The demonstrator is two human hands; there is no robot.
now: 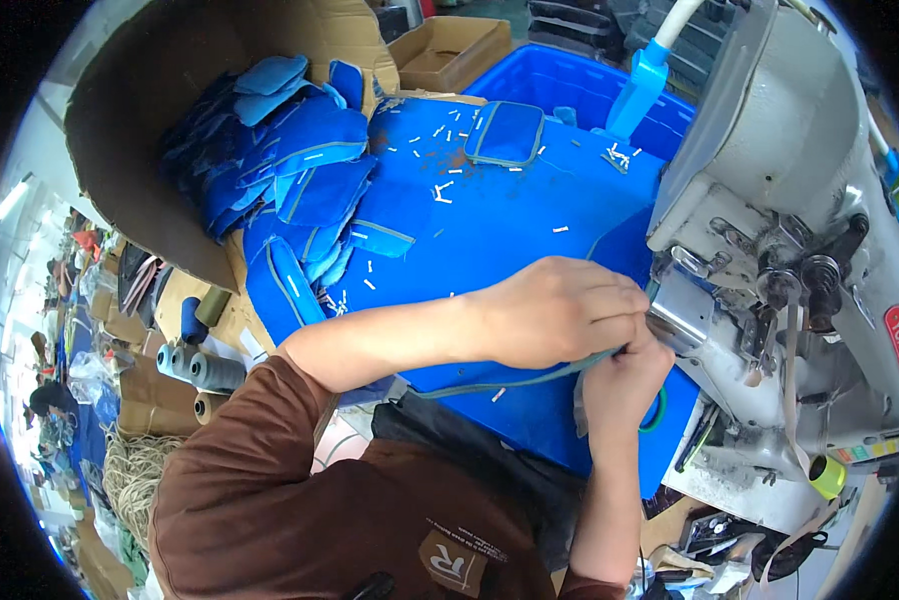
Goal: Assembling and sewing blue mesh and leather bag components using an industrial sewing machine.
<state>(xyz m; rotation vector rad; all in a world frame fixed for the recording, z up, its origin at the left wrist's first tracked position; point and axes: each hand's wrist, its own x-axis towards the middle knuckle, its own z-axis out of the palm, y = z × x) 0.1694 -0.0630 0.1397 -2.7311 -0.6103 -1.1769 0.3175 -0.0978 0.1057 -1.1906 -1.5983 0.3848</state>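
Observation:
My left hand (pixel 562 312) is closed beside the metal plate of a grey sewing machine (pixel 685 315), its fingertips meeting those of my right hand. A dark blue fabric piece (pixel 625 248) reaches from behind my left hand up to the machine; the grip itself is largely hidden. My right hand (pixel 625 385) is closed in a pinch just below. Between the hands runs a grey-green binding strip (pixel 505 386), trailing left toward my lap. A green loop handle (pixel 656 410), perhaps of scissors, shows partly behind my right wrist.
Blue fabric pieces with grey edging (pixel 310 150) spill from a cardboard box (pixel 120 170) onto the blue table (pixel 420 270). One bound piece (pixel 507 134) lies apart among white scraps. Behind is a blue crate (pixel 540 70); thread cones (pixel 215 370) stand left.

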